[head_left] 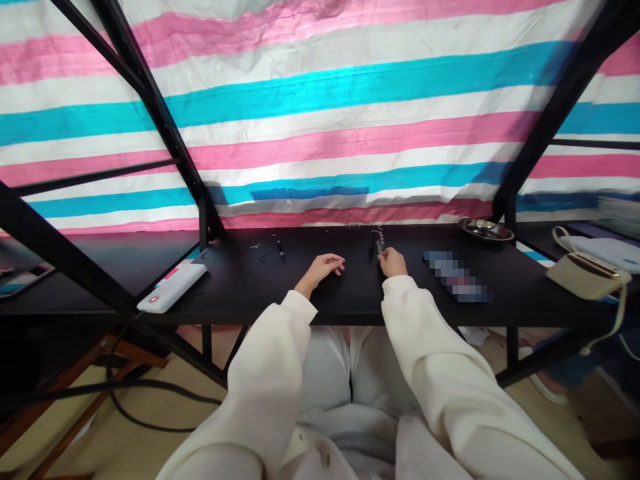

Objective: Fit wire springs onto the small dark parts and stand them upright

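Observation:
My left hand (pixel 327 268) hovers at the middle of the black table (pixel 240 287), fingers loosely stretched and slightly curved, with nothing visible in them. To its right, my right hand (pixel 393 262) is closed, thumb and fingers pinching the near end of a small clear, bumpy strip (pixel 381 240). Its exact kind is too small to make out. Just left of that strip is a thin dark piece, hard to tell against the tabletop. A short black cylinder with a pale end (pixel 280 249) lies further left, near white thread-like scraps (pixel 255 246).
A white box-shaped device (pixel 173 287) lies at the left by the black frame post (pixel 173 133). On the right are a pixelated phone-shaped object (pixel 456 276), a round metal dish (pixel 486 230) and a beige pouch (pixel 583 277). A striped sheet (pixel 350 87) hangs behind.

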Tool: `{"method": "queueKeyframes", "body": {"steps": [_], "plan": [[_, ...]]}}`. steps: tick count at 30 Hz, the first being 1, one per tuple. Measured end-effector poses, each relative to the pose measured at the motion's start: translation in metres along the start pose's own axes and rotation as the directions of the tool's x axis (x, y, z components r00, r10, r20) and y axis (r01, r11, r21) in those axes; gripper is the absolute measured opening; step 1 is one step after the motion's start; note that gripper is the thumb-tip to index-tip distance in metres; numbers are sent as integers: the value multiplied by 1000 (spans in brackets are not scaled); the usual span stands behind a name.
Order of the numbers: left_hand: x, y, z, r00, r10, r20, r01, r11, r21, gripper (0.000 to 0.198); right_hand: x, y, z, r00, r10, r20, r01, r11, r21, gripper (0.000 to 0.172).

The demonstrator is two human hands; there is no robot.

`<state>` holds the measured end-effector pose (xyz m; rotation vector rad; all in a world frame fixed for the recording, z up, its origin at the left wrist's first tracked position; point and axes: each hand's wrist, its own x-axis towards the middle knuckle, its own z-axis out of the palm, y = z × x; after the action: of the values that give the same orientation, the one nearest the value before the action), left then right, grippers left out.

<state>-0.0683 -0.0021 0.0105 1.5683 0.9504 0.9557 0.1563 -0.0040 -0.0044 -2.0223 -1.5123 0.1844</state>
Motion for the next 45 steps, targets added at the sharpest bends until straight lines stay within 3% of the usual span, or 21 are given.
{"method": "queueKeyframes", "body": {"steps": [23, 25, 27, 30, 33, 35, 37, 40, 45], "plan": [[1, -2, 1, 1000, 6, -9, -6, 1000, 8, 22, -2, 1, -5, 999, 50, -11, -50, 998, -42, 25], [2, -2, 0, 998, 14, -56, -13, 1000, 16, 19, -3, 1, -6, 998, 54, -11, -54, 998, -36, 29], [4, -3, -2, 982, 26, -188, -20, 999, 34, 17, -4, 0, -7, 998, 58, -17, -58, 998, -30, 35], [6, -6, -9, 873, 73, -482, -46, 997, 69, 16, -6, -2, -8, 998, 62, -26, -63, 998, -21, 41], [6, -8, -18, 679, 150, -719, -32, 984, 175, 30, -8, -6, -11, 995, 78, -56, -78, 997, 4, 44], [4, -7, -20, 549, 211, -808, 33, 961, 273, 43, -10, -8, -12, 991, 98, -94, -97, 995, 21, 46], [1, -4, -20, 460, 238, -855, 120, 938, 326, 47, -11, -11, -13, 985, 104, -139, -100, 994, 40, 46], [0, -2, -20, 405, 190, -894, 238, 922, 304, 45, -13, -13, -14, 976, 86, -201, -72, 995, 72, 41], [8, -9, -33, 372, 130, -919, 303, 919, 252, 41, -17, -17, -16, 962, 37, -269, -5, 993, 118, 29]]}}
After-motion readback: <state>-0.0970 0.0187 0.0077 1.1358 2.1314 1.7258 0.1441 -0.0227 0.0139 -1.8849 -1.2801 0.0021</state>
